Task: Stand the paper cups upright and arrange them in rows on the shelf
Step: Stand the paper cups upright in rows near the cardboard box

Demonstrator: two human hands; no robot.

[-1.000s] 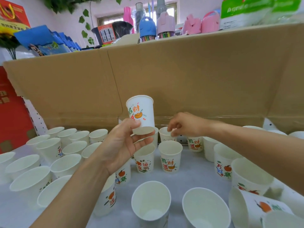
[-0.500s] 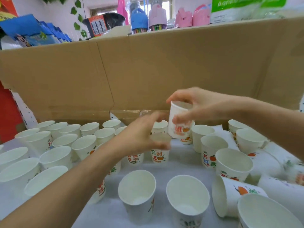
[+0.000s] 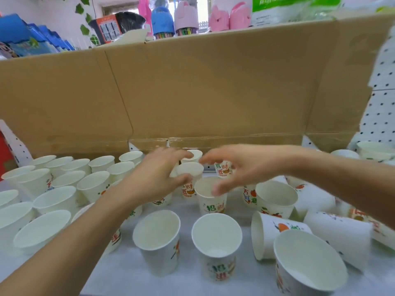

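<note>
Dozens of white paper cups (image 3: 64, 182), printed with orange fruit and green and orange characters, crowd the pale grey shelf (image 3: 128, 274). From 8 to 10 o'clock they stand upright, mouths up, in tight rows. At 6 o'clock two more stand side by side without touching. Between 3 and 5 o'clock several lie tipped on their sides against one another.

A tall brown cardboard sheet (image 3: 213, 92) closes the back of the shelf at 12 o'clock, and a white pegboard with black holes (image 3: 380, 103) shows at 2 o'clock. Above the cardboard's edge sit a blue domed container (image 3: 162, 22), pink containers (image 3: 217, 20), blue packets (image 3: 25, 39) at 10 o'clock, green leaves (image 3: 84, 28), and a green-and-white bag (image 3: 288, 9) at 1 o'clock.

Near the centre, both hands are over the upright cups closest to the cardboard. The left hand (image 3: 158, 176) has its thumb and fingers on either side of a small upright cup (image 3: 190, 168); blur hides whether it grips. The right hand (image 3: 245, 167) hovers with fingers spread and loosely curved, holding nothing, its thumb over the mouth of a neighbouring upright cup (image 3: 210, 195).
</note>
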